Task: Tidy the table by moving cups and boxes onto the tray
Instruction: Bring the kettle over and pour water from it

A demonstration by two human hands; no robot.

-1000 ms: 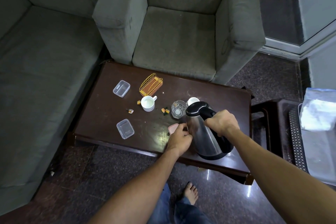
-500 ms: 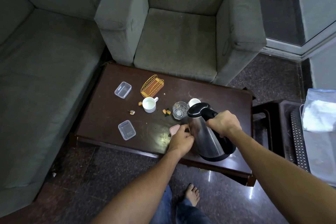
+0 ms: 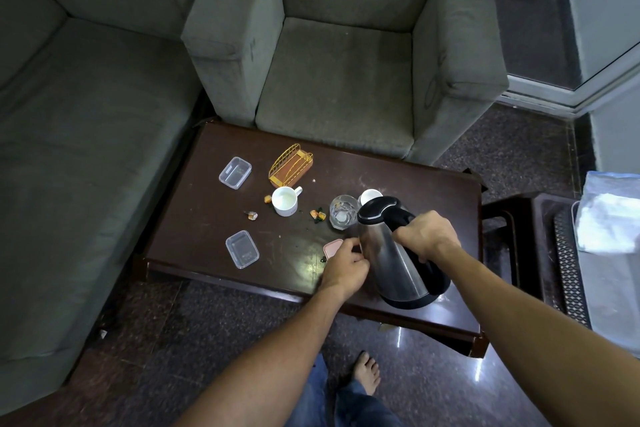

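Note:
A steel kettle (image 3: 394, 263) with a black lid stands tilted at the near right of the dark wooden table (image 3: 207, 218). My right hand (image 3: 427, 236) grips its black handle. My left hand (image 3: 344, 265) lies beside the kettle's body, fingers curled, pinching the near edge of a small pink box (image 3: 331, 248). A white cup (image 3: 285, 201) sits mid-table. A second white cup (image 3: 369, 195) is partly hidden behind the kettle lid, next to a clear glass (image 3: 343, 211). Two clear plastic boxes lie at the far left (image 3: 235, 173) and near left (image 3: 242, 249).
A gold wire holder (image 3: 291, 165) stands at the back of the table, and candy wrappers (image 3: 318, 215) are scattered around the cups. Grey sofas (image 3: 339, 87) border the table's far and left sides. To the right is a dark stand (image 3: 526, 239) holding a plastic bag (image 3: 609, 218).
Both hands stay where they were, on the kettle handle and at the pink box. Only the view has shifted slightly.

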